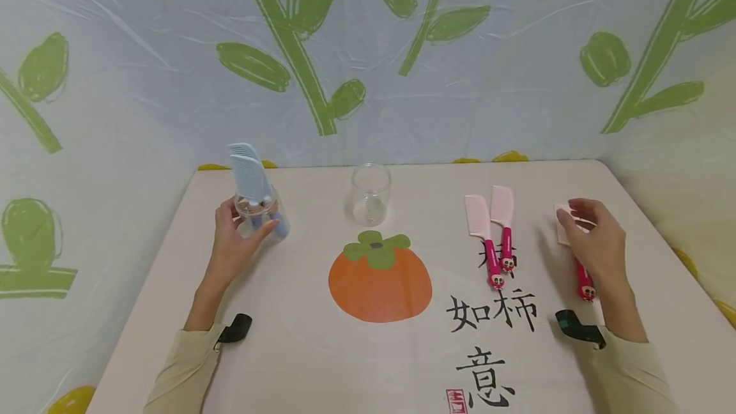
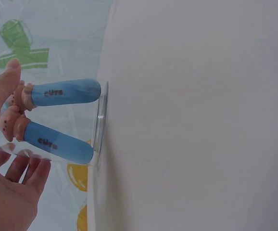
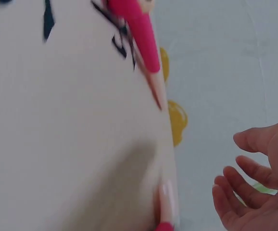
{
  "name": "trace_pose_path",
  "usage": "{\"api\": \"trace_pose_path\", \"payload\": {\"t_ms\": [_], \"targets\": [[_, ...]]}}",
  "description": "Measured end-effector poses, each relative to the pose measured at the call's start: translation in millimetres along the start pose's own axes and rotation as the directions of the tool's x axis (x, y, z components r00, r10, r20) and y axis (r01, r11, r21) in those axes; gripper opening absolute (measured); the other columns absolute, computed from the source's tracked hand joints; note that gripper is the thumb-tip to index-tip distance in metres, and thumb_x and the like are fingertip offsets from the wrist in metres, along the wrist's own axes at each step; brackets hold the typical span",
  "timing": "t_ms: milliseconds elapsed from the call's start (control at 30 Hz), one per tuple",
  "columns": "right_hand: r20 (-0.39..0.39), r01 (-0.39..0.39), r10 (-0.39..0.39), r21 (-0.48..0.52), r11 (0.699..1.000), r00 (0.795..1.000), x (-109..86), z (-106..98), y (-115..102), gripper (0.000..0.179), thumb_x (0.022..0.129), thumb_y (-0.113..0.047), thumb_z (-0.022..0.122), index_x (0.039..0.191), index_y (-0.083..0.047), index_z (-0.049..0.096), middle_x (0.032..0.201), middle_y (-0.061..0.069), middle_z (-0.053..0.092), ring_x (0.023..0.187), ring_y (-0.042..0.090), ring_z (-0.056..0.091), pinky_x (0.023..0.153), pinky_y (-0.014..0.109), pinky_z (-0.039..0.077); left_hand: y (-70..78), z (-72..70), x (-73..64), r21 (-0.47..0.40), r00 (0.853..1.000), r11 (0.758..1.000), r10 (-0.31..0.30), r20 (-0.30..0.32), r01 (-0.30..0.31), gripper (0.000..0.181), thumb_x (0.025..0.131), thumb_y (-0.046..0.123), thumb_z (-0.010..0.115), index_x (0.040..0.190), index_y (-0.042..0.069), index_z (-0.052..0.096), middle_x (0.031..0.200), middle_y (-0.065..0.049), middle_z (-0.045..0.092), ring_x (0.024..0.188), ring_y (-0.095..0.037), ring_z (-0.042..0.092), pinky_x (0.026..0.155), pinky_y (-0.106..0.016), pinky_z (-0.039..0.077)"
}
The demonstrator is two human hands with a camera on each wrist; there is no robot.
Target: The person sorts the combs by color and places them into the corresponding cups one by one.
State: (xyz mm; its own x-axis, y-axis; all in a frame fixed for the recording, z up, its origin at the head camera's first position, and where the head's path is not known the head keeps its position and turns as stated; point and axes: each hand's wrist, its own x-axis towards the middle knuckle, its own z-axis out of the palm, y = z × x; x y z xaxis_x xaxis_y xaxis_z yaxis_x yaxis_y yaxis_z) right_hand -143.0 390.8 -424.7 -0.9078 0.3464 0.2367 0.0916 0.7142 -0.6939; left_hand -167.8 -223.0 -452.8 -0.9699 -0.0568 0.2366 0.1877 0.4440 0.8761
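Observation:
My left hand (image 1: 232, 245) grips a clear glass cup (image 1: 283, 211) at the back left, thumb on one side and fingers on the other. Two light blue combs (image 1: 248, 174) stand in it, teeth end up. Through the glass, the left wrist view shows their blue handles (image 2: 67, 92) pointing to the base. On the right, my right hand (image 1: 598, 235) hovers over a pink comb (image 1: 585, 283), partly hiding it. Its fingers (image 3: 247, 187) are loosely bent and spread from the thumb, with nothing between them in the right wrist view.
Two more pink combs (image 1: 477, 216) with magenta handles lie side by side, left of my right hand. A second clear glass cup (image 1: 370, 195) stands at the table's back middle. The pale table mat (image 1: 322, 363) bears a printed persimmon and black characters; patterned sheeting hangs behind.

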Motion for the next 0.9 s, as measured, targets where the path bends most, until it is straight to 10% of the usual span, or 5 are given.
{"api": "trace_pose_path", "payload": {"t_ms": [167,300,500,900], "targets": [[0.019,-0.043,0.045,-0.068,0.997,0.999,-0.1,-8,18,0.05,0.104,-0.03,0.058,0.141,0.002,0.053,0.137,0.026,0.057,0.112,0.015,0.058,0.089,0.007,0.04,-3.3,0.3,0.7,-0.001,1.0,1.0,0.007,-0.004,-0.007,0.087,0.089,0.009,0.081,0.153,-0.002,0.023,0.147,-0.026,0.027,0.136,-0.037,0.034,0.116,-0.059,0.032],[0.089,-0.103,0.113,-0.114,0.988,0.99,-0.2,-13,27,0.056,0.106,-0.032,0.053,0.147,0.005,0.045,0.144,0.034,0.048,0.128,0.051,0.048,0.105,0.034,0.049,-2.0,0.2,0.2,-0.008,1.0,1.0,0.019,-0.009,-0.019,0.087,0.088,0.012,0.083,0.152,0.0,0.025,0.146,-0.024,0.029,0.135,-0.034,0.035,0.115,-0.057,0.033],[0.155,-0.178,0.201,-0.15,0.972,0.967,-0.2,-18,37,0.058,0.107,-0.026,0.048,0.151,0.01,0.035,0.147,0.04,0.038,0.131,0.057,0.041,0.103,0.069,0.041,1.4,0.2,-1.2,-0.007,1.0,1.0,0.006,0.0,-0.006,0.088,0.089,0.017,0.083,0.153,0.001,0.024,0.148,-0.023,0.028,0.136,-0.034,0.035,0.116,-0.058,0.033],[0.18,-0.257,0.283,-0.155,0.954,0.942,0.1,-26,40,0.06,0.107,-0.024,0.051,0.151,0.013,0.032,0.148,0.041,0.036,0.129,0.058,0.041,0.099,0.071,0.042,2.0,0.1,-1.3,-0.01,1.0,1.0,0.02,-0.002,-0.02,0.087,0.089,0.015,0.082,0.153,0.001,0.025,0.147,-0.023,0.029,0.136,-0.034,0.035,0.116,-0.058,0.033]]}}
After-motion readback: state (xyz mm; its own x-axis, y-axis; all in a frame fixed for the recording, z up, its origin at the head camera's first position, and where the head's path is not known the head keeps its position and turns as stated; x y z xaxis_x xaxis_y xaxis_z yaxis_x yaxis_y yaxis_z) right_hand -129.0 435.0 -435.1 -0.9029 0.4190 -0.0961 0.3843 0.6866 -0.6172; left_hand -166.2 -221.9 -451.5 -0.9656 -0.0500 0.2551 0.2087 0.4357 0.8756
